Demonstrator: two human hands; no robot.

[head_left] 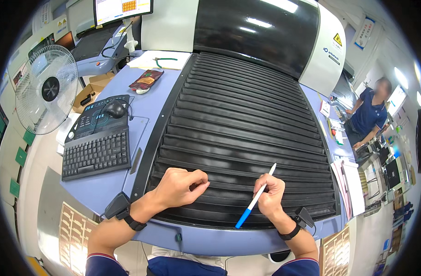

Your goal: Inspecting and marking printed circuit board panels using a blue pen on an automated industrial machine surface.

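My right hand (269, 192) is closed around a slim white pen (256, 197) with a blue lower end. The pen slants across the fingers, its white tip pointing up and away and its blue end down toward the machine's front edge. My left hand (180, 186) is loosely curled, thumb near the bent forefinger, and nothing shows in it. Both hands hover over the near part of a black pleated bellows cover (240, 124). Each wrist wears a black strap with a small dark device.
Left of the bellows are a black keyboard (97, 154), a black mouse (115, 109), a dark red pouch (146, 80), green-handled pliers (165, 59) and a standing fan (49, 89). Papers (355, 188) lie at the right edge. A person in dark blue (369, 112) is beyond, right.
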